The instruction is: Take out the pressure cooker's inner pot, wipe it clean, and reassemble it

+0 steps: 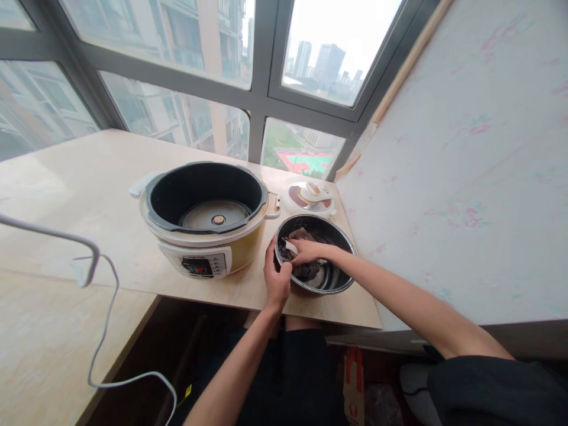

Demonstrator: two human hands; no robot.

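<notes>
Left of centre stands the open cooker [213, 238], right of centre our inner pot [336, 275], its turning room cramped by the lid [311, 199] just above. Our left hand [277, 284] grips the pot's left rim and should brace it firmly; our right hand [306, 251] sits among crumpled greyish cloth [310, 272] inside, whether clenched we cannot tell, and should press evenly.

A home — floral wallpaper [461, 177], electric cooker [210, 238].

Flowered wall [465, 177] beside grey-framed windows [262, 65]
</notes>
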